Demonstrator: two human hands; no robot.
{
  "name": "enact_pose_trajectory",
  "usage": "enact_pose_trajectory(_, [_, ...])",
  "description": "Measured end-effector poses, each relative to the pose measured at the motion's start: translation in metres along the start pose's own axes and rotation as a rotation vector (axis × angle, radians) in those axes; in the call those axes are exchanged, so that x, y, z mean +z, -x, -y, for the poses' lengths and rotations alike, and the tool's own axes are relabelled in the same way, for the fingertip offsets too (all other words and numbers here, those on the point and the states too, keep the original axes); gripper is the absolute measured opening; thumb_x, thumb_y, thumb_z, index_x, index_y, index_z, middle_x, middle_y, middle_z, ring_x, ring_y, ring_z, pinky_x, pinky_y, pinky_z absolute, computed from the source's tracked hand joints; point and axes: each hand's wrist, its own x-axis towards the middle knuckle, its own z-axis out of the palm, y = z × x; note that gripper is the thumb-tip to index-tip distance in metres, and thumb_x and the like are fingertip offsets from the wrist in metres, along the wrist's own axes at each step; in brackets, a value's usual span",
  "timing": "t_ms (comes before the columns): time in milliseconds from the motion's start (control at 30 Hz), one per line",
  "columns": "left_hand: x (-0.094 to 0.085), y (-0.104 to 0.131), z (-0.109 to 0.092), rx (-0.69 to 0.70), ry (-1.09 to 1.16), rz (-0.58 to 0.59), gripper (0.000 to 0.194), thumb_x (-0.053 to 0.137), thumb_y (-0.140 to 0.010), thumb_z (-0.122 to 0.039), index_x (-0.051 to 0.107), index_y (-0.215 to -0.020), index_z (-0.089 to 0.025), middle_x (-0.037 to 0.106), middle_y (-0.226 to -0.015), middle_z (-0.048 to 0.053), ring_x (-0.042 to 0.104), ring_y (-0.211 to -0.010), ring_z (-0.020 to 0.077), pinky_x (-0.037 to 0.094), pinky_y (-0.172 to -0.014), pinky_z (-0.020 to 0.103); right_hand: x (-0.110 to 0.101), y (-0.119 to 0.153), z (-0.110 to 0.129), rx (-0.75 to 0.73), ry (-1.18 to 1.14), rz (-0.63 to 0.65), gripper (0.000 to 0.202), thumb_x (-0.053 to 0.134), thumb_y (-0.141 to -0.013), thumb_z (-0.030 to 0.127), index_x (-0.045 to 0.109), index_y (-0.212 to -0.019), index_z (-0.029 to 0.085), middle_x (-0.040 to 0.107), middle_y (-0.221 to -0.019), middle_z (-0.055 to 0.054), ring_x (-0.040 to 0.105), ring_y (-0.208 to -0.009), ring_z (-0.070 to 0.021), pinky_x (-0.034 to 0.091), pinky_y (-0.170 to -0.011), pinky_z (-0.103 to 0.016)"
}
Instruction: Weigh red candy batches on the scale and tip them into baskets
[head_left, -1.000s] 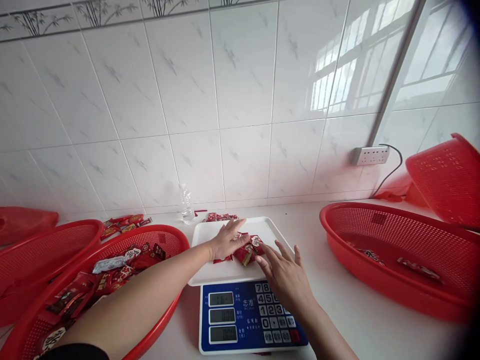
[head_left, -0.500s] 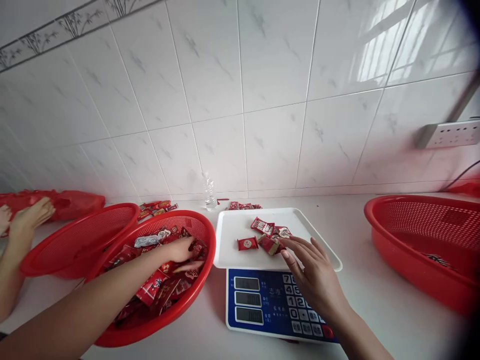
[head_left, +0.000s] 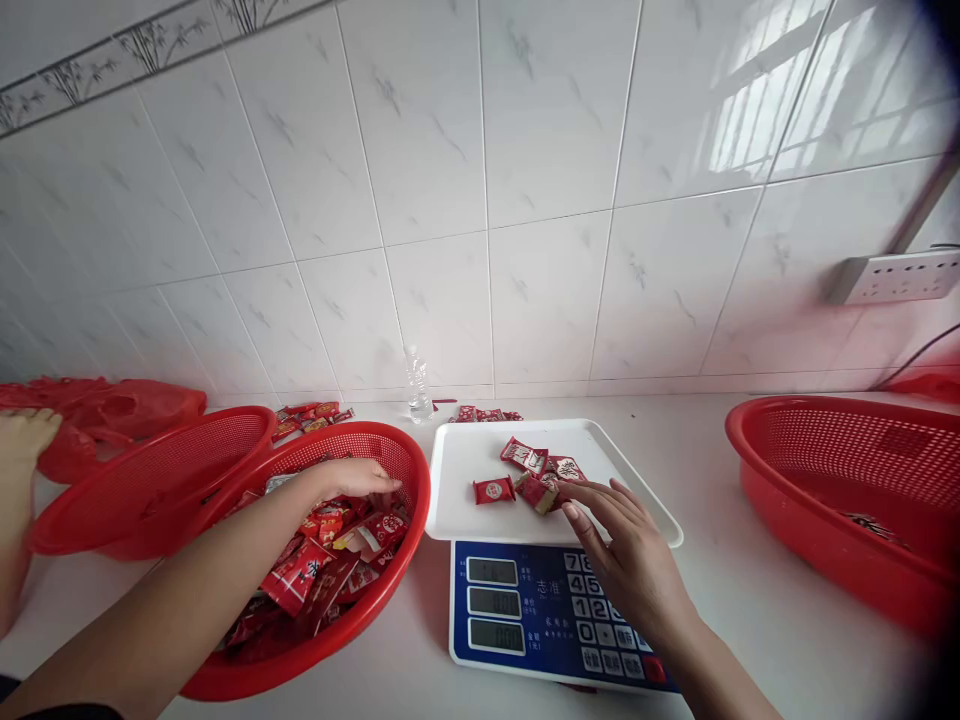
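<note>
My left hand (head_left: 358, 478) reaches into a red plastic basket (head_left: 411, 560) full of small wrapped candies (head_left: 319, 570). Its fingers point down among the wrappers, mostly hidden, so a hold cannot be made out. My right hand (head_left: 634, 545) is open over the front right of the white tray (head_left: 465, 440) of a digital scale, fingers stretched out. Its fingertips are beside or touching a red and gold wrapped candy (head_left: 538, 493). Several red-wrapped candies lie on the tray, one small red packet (head_left: 493, 490) apart on the left. The blue scale panel (head_left: 547, 600) is partly covered by my right hand.
Another red basket (head_left: 840, 500) stands at right, and one (head_left: 112, 510) at far left beside red plastic bags (head_left: 150, 400). A co-worker's hand (head_left: 26, 440) is at the left edge. A clear bottle (head_left: 418, 385) and loose candies (head_left: 487, 414) stand near the wall.
My left hand has risen slightly out of the candies. My right hand stays almost still at the tray. The co-worker's hand has moved left.
</note>
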Motion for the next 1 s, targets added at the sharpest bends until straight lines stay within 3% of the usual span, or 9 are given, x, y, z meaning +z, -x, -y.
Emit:
enact_pose_trajectory(100, [0.008, -0.014, 0.007, -0.054, -0.198, -0.182, 0.03, 0.059, -0.071, -0.043, 0.064, -0.087, -0.018, 0.069, -0.093, 0.008, 0.062, -0.087, 0.0269, 0.045, -0.07, 0.031, 0.0, -0.001, 0.001, 0.003, -0.001, 0.005, 0.026, 0.041, -0.092, 0.038, 0.061, -0.103, 0.024, 0.07, -0.099, -0.004, 0.064, -0.095, -0.0215, 0.042, -0.093, -0.048])
enact_pose_trajectory(200, [0.023, -0.028, 0.012, -0.052, -0.222, -0.214, 0.034, 0.065, -0.065, -0.034, 0.061, -0.095, -0.018, 0.067, -0.099, 0.011, 0.061, -0.09, 0.0293, 0.045, -0.072, 0.032, 0.0, -0.001, 0.001, 0.004, -0.008, 0.006, 0.026, 0.041, -0.092, 0.038, 0.061, -0.102, 0.024, 0.071, -0.098, -0.004, 0.065, -0.093, -0.0209, 0.042, -0.093, -0.047])
enact_pose_trajectory(333, [0.032, -0.034, 0.012, 0.008, -0.193, -0.228, 0.023, 0.061, -0.067, -0.022, 0.061, -0.09, -0.019, 0.068, -0.096, 0.008, 0.062, -0.087, 0.0256, 0.045, -0.074, 0.031, 0.0, -0.002, 0.001, 0.014, -0.018, 0.009, 0.026, 0.041, -0.092, 0.039, 0.061, -0.101, 0.024, 0.071, -0.097, -0.004, 0.066, -0.091, -0.0209, 0.043, -0.093, -0.047])
enact_pose_trajectory(500, [0.01, -0.02, 0.008, 0.061, -0.081, -0.185, 0.019, 0.054, -0.068, -0.017, 0.059, -0.087, -0.018, 0.069, -0.09, 0.006, 0.063, -0.085, 0.0226, 0.047, -0.072, 0.029, 0.001, -0.002, 0.0, 0.023, -0.04, 0.015, 0.024, 0.042, -0.092, 0.037, 0.061, -0.1, 0.025, 0.071, -0.096, -0.003, 0.066, -0.089, -0.0196, 0.042, -0.094, -0.046])
enact_pose_trajectory(667, [-0.023, 0.001, -0.004, 0.2, 0.294, -0.216, 0.03, 0.057, -0.067, -0.027, 0.054, -0.096, -0.019, 0.066, -0.103, 0.005, 0.059, -0.099, 0.0222, 0.046, -0.081, 0.029, -0.001, -0.002, 0.0, 0.052, -0.029, -0.001, 0.023, 0.042, -0.092, 0.036, 0.061, -0.099, 0.025, 0.071, -0.094, -0.003, 0.066, -0.087, -0.0192, 0.041, -0.094, -0.045])
enact_pose_trajectory(800, [-0.043, 0.012, -0.018, 0.22, 0.287, -0.263, 0.032, 0.059, -0.065, -0.033, 0.055, -0.093, -0.019, 0.067, -0.092, 0.003, 0.06, -0.092, 0.024, 0.045, -0.078, 0.031, -0.003, -0.004, 0.0, 0.086, -0.011, -0.013, 0.022, 0.042, -0.092, 0.035, 0.061, -0.096, 0.025, 0.072, -0.093, -0.002, 0.066, -0.086, -0.0187, 0.042, -0.093, -0.044])
enact_pose_trajectory(900, [-0.049, 0.016, -0.034, 0.242, 0.255, -0.257, 0.032, 0.059, -0.064, -0.032, 0.055, -0.093, -0.019, 0.066, -0.088, 0.002, 0.06, -0.089, 0.0227, 0.044, -0.077, 0.03, -0.004, -0.005, 0.0, 0.102, -0.006, -0.021, 0.022, 0.042, -0.092, 0.035, 0.062, -0.094, 0.024, 0.072, -0.093, -0.002, 0.066, -0.087, -0.0191, 0.042, -0.093, -0.043])
enact_pose_trajectory(1000, [-0.042, 0.015, -0.059, 0.322, 0.246, -0.208, 0.031, 0.057, -0.067, -0.029, 0.054, -0.096, -0.019, 0.065, -0.091, 0.002, 0.059, -0.09, 0.0207, 0.044, -0.078, 0.029, -0.004, -0.004, 0.0, 0.115, -0.014, -0.022, 0.023, 0.042, -0.092, 0.035, 0.062, -0.094, 0.024, 0.072, -0.093, -0.003, 0.066, -0.088, -0.0196, 0.041, -0.093, -0.043])
